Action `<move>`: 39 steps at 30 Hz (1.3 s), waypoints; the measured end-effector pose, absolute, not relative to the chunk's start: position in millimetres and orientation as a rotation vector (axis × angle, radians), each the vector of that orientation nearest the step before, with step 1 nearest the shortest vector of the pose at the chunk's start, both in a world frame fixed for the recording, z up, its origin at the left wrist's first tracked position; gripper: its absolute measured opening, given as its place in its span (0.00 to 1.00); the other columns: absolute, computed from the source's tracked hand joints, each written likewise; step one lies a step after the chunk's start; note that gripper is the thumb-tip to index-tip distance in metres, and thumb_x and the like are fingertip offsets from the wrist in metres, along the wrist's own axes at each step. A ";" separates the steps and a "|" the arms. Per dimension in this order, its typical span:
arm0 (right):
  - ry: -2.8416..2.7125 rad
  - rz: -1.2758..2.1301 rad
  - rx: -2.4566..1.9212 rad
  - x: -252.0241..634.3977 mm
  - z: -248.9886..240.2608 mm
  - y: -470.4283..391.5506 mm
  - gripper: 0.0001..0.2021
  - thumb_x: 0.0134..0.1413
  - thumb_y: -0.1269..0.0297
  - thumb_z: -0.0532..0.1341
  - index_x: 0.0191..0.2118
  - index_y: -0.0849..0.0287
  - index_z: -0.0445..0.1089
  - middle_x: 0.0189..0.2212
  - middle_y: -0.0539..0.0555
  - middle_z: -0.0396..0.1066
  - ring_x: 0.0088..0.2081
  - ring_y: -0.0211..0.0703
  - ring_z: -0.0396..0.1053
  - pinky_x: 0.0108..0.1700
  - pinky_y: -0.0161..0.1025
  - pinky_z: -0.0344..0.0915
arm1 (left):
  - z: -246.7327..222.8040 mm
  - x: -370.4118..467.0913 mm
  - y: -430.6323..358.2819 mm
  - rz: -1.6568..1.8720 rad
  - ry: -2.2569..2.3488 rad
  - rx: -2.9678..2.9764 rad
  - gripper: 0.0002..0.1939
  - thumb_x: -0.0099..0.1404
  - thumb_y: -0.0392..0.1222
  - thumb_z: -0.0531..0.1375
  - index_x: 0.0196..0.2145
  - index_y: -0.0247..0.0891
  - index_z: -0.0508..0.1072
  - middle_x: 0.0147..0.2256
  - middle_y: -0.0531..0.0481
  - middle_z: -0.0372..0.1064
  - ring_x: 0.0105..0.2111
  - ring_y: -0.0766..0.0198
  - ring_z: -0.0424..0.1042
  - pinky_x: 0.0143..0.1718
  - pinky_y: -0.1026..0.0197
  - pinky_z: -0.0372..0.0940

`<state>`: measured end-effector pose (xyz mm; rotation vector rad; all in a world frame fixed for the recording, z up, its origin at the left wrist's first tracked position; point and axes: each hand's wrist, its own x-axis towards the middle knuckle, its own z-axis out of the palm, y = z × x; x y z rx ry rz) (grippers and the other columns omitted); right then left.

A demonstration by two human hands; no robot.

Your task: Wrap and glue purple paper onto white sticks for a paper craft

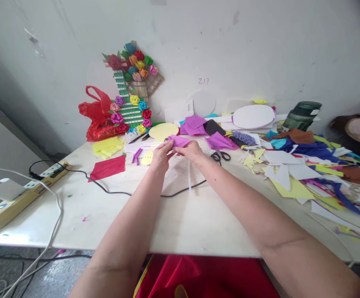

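Note:
Between my two hands, over the middle of the table, is a piece of purple crepe paper [180, 141]. My left hand [163, 154] pinches its left end with closed fingers. At the other end, the fingers of my right hand [192, 152] are closed on the same paper. A thin white strip [189, 178] hangs below my right hand; whether it is held or lies on the table I cannot tell. Black scissors [220, 156] lie just right of my right hand. Small rolled purple paper pieces [137, 155] and a yellow cut-out [147, 157] lie left of my left hand.
A black cable [114, 192] crosses the table to a power strip [27, 192]. Paper scraps [294, 165] heap at right near a green bottle [302, 116]. Paper flowers [136, 62] lean on the wall beside a red bag [97, 116]. Red paper [108, 167] lies left.

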<state>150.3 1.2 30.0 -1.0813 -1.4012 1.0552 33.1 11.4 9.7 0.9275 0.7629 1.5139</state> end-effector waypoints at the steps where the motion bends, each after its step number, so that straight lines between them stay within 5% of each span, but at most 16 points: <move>1: -1.386 1.054 -1.088 150.3 30.3 1.3 0.07 0.33 0.69 0.65 0.25 0.64 0.70 0.19 0.49 0.68 0.21 0.34 0.65 0.27 0.33 0.63 | 10.0 33.1 11.5 1.521 0.765 0.917 0.14 0.42 0.47 0.67 0.24 0.36 0.71 0.23 0.54 0.65 0.27 0.68 0.66 0.35 0.62 0.61; 10: -1.388 1.092 -1.081 150.1 32.9 -3.7 0.09 0.32 0.71 0.65 0.27 0.64 0.71 0.22 0.51 0.71 0.22 0.34 0.66 0.28 0.32 0.64 | 15.5 30.2 8.0 1.619 0.825 0.936 0.14 0.43 0.47 0.67 0.25 0.35 0.72 0.25 0.51 0.68 0.28 0.66 0.68 0.32 0.63 0.61; 17: -1.433 1.228 -1.039 155.8 35.4 -2.8 0.15 0.47 0.54 0.57 0.28 0.63 0.70 0.24 0.54 0.73 0.23 0.36 0.69 0.27 0.32 0.62 | 14.8 26.1 10.2 1.644 0.843 0.886 0.15 0.42 0.47 0.67 0.27 0.36 0.72 0.26 0.51 0.69 0.30 0.64 0.69 0.35 0.62 0.61; 33: -1.444 1.152 -0.991 152.0 25.2 2.9 0.04 0.38 0.72 0.63 0.26 0.64 0.71 0.20 0.52 0.71 0.22 0.35 0.67 0.29 0.34 0.66 | 14.3 28.5 10.8 1.598 0.784 0.798 0.18 0.45 0.52 0.65 0.29 0.36 0.71 0.26 0.50 0.70 0.30 0.63 0.70 0.34 0.61 0.62; 39: -1.424 1.194 -1.013 152.0 30.9 -3.3 0.04 0.38 0.70 0.63 0.26 0.64 0.71 0.21 0.53 0.72 0.23 0.36 0.68 0.29 0.33 0.65 | 17.5 27.3 9.6 1.677 0.812 0.828 0.19 0.39 0.42 0.69 0.31 0.35 0.72 0.25 0.53 0.69 0.24 0.70 0.67 0.36 0.62 0.63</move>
